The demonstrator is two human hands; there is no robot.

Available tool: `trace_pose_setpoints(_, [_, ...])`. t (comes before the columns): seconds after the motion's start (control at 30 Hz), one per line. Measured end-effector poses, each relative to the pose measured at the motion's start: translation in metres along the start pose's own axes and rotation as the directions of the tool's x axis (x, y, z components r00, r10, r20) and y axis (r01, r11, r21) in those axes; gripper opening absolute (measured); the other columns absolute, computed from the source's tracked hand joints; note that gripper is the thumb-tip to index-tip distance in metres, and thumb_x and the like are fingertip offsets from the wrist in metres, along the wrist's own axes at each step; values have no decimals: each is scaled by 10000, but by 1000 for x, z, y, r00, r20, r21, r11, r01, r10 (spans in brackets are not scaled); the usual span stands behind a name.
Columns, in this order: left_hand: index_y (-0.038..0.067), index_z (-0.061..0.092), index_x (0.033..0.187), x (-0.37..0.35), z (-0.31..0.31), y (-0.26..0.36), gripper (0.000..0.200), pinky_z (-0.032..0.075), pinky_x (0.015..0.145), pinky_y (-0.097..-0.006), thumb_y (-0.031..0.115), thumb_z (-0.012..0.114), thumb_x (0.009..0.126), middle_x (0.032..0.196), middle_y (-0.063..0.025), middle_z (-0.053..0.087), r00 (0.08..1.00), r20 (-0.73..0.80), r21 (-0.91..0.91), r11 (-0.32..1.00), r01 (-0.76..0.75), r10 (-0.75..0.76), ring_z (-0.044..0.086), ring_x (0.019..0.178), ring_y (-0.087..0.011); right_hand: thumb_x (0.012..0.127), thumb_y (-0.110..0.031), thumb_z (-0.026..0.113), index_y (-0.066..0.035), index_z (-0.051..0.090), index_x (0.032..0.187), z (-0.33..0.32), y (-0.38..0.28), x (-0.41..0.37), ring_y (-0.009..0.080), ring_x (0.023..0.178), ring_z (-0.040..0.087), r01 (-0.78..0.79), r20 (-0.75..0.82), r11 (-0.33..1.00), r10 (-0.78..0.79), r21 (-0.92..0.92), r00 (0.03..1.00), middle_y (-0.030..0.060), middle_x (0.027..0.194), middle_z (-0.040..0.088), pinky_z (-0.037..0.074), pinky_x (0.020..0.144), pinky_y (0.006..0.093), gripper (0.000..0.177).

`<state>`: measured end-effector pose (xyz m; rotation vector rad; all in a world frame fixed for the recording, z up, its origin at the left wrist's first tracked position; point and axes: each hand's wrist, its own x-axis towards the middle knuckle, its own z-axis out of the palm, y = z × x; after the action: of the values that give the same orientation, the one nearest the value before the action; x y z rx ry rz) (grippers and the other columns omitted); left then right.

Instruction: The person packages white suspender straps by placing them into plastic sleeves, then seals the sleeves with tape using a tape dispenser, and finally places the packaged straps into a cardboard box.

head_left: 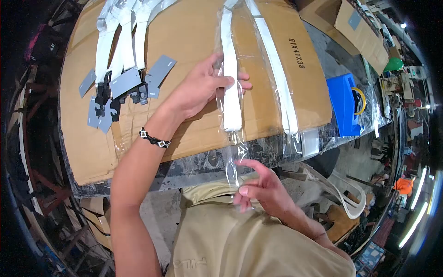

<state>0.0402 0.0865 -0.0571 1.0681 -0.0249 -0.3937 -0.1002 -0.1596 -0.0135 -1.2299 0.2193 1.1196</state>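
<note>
Two white straps in clear plastic sleeves lie on a cardboard sheet (pixel 184 134). My left hand (pixel 203 85) is closed around the left strap (pixel 231 108), thumb on top and fingertips showing past its right side. Below it, my right hand (pixel 258 187) pinches the loose lower end of the clear sleeve (pixel 232 171), which hangs over the table edge. The right strap (pixel 281 87) lies untouched in its own sleeve. At the upper left are several white straps (pixel 122 41) with black clips (pixel 138 94) and grey tags (pixel 161 69).
A blue tape dispenser (pixel 342 106) with a yellow roll stands at the right of the table. Behind it is an open cardboard box (pixel 344 25). A pale plastic chair (pixel 346 196) is at the lower right, beyond the plastic-covered table edge (pixel 203 168).
</note>
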Motion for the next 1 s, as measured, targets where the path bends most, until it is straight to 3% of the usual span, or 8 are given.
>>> trace_pose_setpoints(0.17, [-16, 251, 1495, 0, -3, -4, 621, 572, 947, -379, -60, 510, 933, 1291, -252, 591, 1000, 9, -94, 996, 0, 1, 639, 1160, -344, 939, -88, 650, -71, 316, 1430, 18, -4, -29, 197, 750, 699, 306, -111, 952, -306, -19, 946, 187, 946, 719, 548, 752, 328, 594])
trace_pose_setpoints(0.3, [-38, 276, 1471, 2, -4, -2, 563, 559, 973, -387, -26, 495, 953, 1306, -254, 583, 999, 8, -154, 987, 48, -47, 629, 1177, -341, 931, -80, 625, 13, 487, 1195, 6, -18, -19, 248, 892, 702, 588, 62, 780, -590, -212, 805, 218, 1024, 709, 541, 790, 342, 312])
trace_pose_setpoints(0.43, [-68, 368, 1377, 2, -6, -1, 446, 542, 987, -407, 22, 510, 964, 1258, -244, 601, 997, 29, -189, 979, 78, -73, 635, 1159, -331, 927, -62, 578, 36, 515, 1170, 6, -51, 20, 302, 913, 709, 680, 152, 697, -715, 228, 683, 245, 1052, 695, 551, 673, 307, 270])
trace_pose_setpoints(0.63, [13, 447, 1373, -1, -9, 2, 404, 515, 999, -399, 186, 519, 1015, 1284, -183, 621, 987, 134, -147, 983, 108, -89, 633, 1162, -257, 942, -112, 624, 36, 561, 1122, 0, -85, 59, 207, 734, 715, 638, -123, 760, -650, -127, 750, 216, 949, 718, 510, 563, 222, 241])
trace_pose_setpoints(0.67, [27, 455, 1370, -3, -8, 5, 405, 513, 994, -398, 223, 526, 1022, 1281, -167, 627, 985, 140, -143, 983, 118, -98, 634, 1159, -243, 930, -147, 674, 49, 620, 1045, 5, -87, 63, 96, 647, 645, 650, -205, 726, -687, -225, 697, 129, 844, 716, 460, 545, 189, 234])
trace_pose_setpoints(0.77, [50, 446, 1395, -4, -9, 8, 450, 511, 972, -387, 302, 526, 1031, 1272, -126, 637, 975, 188, -193, 969, 151, -115, 632, 1145, -212, 914, -128, 691, 54, 665, 988, 6, -97, 77, 26, 604, 529, 527, -319, 672, -725, -520, 610, 25, 763, 661, 388, 532, 172, 198])
trace_pose_setpoints(0.87, [7, 432, 1378, -3, -8, 8, 532, 533, 906, -362, 292, 638, 980, 1151, -112, 652, 983, 93, -242, 955, 174, -156, 666, 1019, -199, 895, -100, 704, 53, 689, 946, -7, -104, 94, -1, 602, 445, 489, -219, 608, -738, -626, 638, -38, 727, 600, 336, 531, 170, 162])
trace_pose_setpoints(1.0, [0, 354, 1465, -8, -2, 9, 646, 541, 811, -286, 140, 683, 926, 989, -47, 644, 995, 76, -30, 997, 71, -68, 650, 866, -117, 873, -81, 720, 35, 663, 917, -17, -100, 114, -1, 609, 446, 549, -219, 665, -715, -507, 664, -54, 699, 572, 338, 528, 179, 137])
